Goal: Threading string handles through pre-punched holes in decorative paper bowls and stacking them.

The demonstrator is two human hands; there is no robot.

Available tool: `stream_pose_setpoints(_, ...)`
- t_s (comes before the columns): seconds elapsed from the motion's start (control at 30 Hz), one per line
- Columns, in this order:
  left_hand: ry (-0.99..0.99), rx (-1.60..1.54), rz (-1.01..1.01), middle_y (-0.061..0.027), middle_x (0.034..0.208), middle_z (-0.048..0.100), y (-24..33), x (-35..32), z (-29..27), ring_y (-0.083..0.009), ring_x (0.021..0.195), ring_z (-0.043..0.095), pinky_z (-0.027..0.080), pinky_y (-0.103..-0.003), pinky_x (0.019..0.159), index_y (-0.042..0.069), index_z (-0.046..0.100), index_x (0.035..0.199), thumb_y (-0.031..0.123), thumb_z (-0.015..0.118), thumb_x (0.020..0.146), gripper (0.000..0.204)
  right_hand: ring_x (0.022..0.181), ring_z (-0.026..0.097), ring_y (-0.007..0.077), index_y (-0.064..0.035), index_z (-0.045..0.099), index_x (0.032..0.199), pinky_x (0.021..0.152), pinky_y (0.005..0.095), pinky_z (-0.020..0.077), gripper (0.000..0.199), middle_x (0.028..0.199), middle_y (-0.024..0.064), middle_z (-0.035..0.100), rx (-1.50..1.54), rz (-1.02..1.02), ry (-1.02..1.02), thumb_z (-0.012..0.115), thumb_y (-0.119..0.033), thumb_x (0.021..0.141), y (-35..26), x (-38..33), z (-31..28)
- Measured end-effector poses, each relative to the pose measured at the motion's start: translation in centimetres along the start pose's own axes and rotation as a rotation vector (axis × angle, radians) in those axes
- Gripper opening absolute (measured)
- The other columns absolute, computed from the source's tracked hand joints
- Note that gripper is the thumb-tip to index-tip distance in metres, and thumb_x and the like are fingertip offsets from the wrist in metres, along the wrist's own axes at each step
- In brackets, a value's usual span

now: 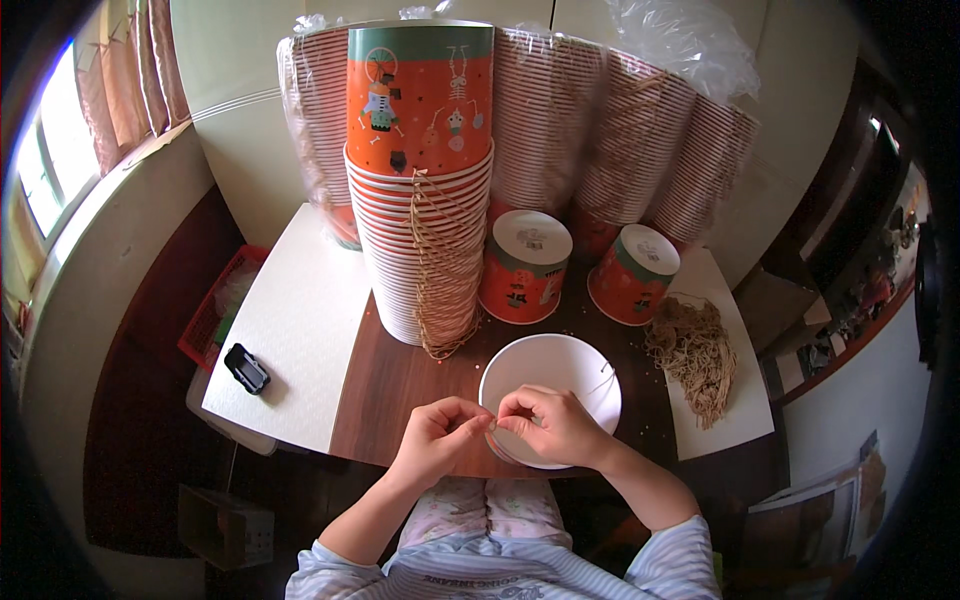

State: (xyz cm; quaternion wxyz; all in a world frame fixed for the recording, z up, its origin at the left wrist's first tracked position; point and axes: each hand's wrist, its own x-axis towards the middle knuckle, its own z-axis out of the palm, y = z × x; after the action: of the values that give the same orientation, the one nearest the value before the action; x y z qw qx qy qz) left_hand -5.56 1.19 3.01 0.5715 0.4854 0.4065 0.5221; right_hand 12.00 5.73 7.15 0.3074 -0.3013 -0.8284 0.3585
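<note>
White bucket's [550, 362] left rim lies by left hand [440, 430] and right hand [550, 422], both pinched.

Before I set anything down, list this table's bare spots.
Free: the white left panel around the black tray; the brown patch between that panel and the left hand. Crowded: right of that, with bowl, upturned tubs and twine; behind, with stacks.

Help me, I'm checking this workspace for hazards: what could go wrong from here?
The tall stack of orange, green and white paper buckets could topple if bumped. The round white-lined bucket, close to the brown and white table's near edge, might slip off. The tangled tan string may knot.
</note>
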Motion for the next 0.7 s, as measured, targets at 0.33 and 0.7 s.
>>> stream_pose_setpoints(0.33, 0.049, -0.019, 0.063, -0.0007, 0.077, 0.058, -0.03, 0.04, -0.43, -0.0043, 0.072, 0.052, 0.042, -0.017, 0.065, -0.002, 0.056, 0.089, 0.007, 0.055, 0.086, 0.010, 0.067, 0.060, 0.0250, -0.0004, 0.054, 0.078, 0.060, 0.0329, 0.0454, 0.009, 0.074, 0.0121, 0.059, -0.004, 0.019, -0.032, 0.060, -0.007, 0.077, 0.00, 0.05, 0.06)
stream_pose_setpoints(0.7, -0.095, -0.094, -0.064, -0.0016, 0.076, 0.057, 0.84, -0.08, -0.59, -0.0056, 0.070, 0.053, 0.042, -0.019, 0.063, -0.001, 0.055, 0.087, 0.007, 0.055, 0.084, 0.009, 0.065, 0.057, 0.0147, -0.0019, 0.056, 0.079, 0.057, 0.0265, 0.0447, 0.007, 0.073, 0.0068, 0.059, -0.008, -0.010, -0.012, 0.061, -0.007, 0.078, 0.15, -0.03, 0.10)
